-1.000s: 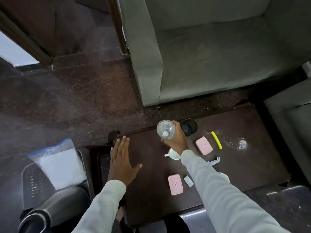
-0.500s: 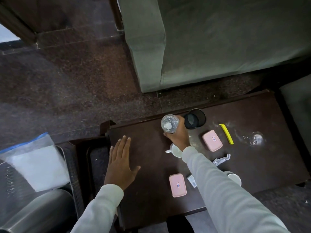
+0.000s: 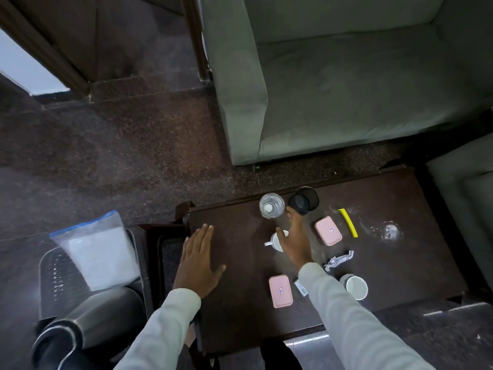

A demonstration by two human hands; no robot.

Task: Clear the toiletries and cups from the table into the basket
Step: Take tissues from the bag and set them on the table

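Note:
On the dark wooden table [image 3: 240, 311] stand a clear glass [image 3: 271, 205] and a black cup [image 3: 304, 200] at the far edge. My right hand [image 3: 295, 241] hovers just in front of them, fingers apart, empty, over a small white cup with a handle [image 3: 274, 240]. My left hand [image 3: 198, 259] lies flat and open on the table's left end. Two pink soap boxes [image 3: 328, 230] [image 3: 280, 290], a yellow comb [image 3: 348, 222], a crumpled wrapper [image 3: 338, 259], a small sachet [image 3: 300, 285] and a white cup [image 3: 356, 286] lie around. The grey mesh basket [image 3: 57, 273] sits left on the floor.
A clear bag with a blue zip strip [image 3: 98, 252] and a dark metal flask [image 3: 88, 327] lie in the basket. A grey-green sofa [image 3: 333, 84] stands beyond the table, another seat [image 3: 466, 198] at the right. A wet patch [image 3: 386, 231] marks the table.
My right hand has let go of the clear glass, which now stands on the table beside the black cup, and has drawn back a little. My left hand has stayed flat.

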